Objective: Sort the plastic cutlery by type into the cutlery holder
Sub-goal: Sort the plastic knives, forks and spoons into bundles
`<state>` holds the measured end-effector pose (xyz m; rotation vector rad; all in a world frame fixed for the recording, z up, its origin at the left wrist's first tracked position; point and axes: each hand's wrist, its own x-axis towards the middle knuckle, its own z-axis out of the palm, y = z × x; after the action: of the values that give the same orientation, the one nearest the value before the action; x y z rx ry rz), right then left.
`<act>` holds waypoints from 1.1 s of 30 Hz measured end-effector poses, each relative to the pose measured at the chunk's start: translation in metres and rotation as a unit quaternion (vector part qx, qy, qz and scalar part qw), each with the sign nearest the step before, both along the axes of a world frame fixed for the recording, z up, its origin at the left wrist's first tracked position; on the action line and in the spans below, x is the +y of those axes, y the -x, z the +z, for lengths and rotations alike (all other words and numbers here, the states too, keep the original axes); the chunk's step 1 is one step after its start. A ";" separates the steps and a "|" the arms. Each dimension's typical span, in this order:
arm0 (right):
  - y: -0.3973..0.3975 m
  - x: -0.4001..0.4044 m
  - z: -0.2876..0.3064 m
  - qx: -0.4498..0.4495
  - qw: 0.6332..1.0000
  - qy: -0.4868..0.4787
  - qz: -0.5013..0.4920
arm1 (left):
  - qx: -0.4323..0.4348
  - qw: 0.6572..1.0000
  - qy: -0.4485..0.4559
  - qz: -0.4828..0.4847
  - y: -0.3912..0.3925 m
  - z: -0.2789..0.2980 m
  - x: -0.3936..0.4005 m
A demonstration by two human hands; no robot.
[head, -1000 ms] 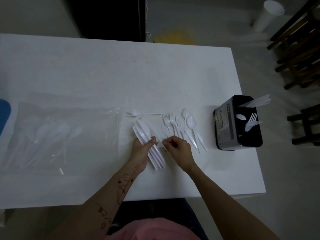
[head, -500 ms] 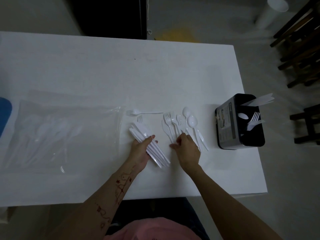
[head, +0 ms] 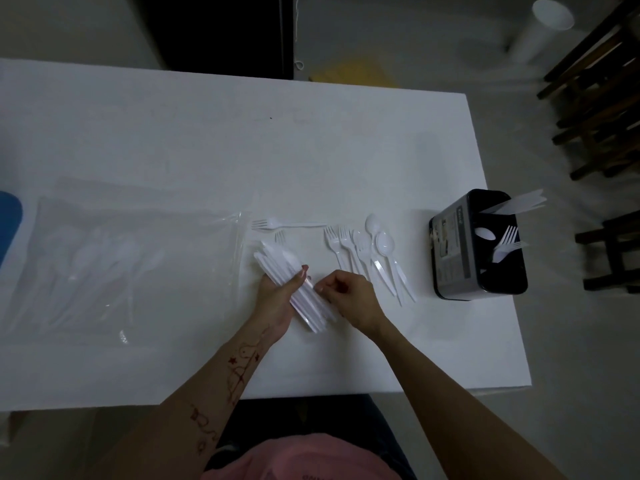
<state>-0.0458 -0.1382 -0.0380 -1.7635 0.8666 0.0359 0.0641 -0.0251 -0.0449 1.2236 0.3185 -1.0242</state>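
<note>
My left hand (head: pixel 278 299) grips a bundle of white plastic knives (head: pixel 277 265) that slants across the white table (head: pixel 207 150). My right hand (head: pixel 349 297) has its fingers curled against the bundle's near end; whether it pinches a piece there I cannot tell. Several white forks (head: pixel 341 244) and spoons (head: pixel 381 247) lie in a row just right of my hands. One fork (head: pixel 284 225) lies crosswise behind the bundle. The black cutlery holder (head: pixel 453 247) stands at the table's right edge, with knives, a spoon and forks in separate compartments.
A clear plastic bag (head: pixel 121 265) with more white cutlery lies flat on the left. A blue object (head: pixel 8 220) shows at the left border. Dark wooden chairs (head: pixel 602 109) and a white cup (head: pixel 543 26) are on the floor beyond the table's right side.
My right hand went from the bundle to the row of forks and has come back to the bundle's near end. My left hand kept hold of the knives.
</note>
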 end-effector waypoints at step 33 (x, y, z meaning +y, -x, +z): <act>-0.023 0.020 -0.014 0.027 0.995 0.094 0.011 | -0.073 0.993 -0.074 0.058 -0.012 0.000 0.017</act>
<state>-0.0227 -0.1180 -0.0520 -1.9556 0.9140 0.0159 0.0756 -0.0086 -0.0450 1.3901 0.3519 -0.8179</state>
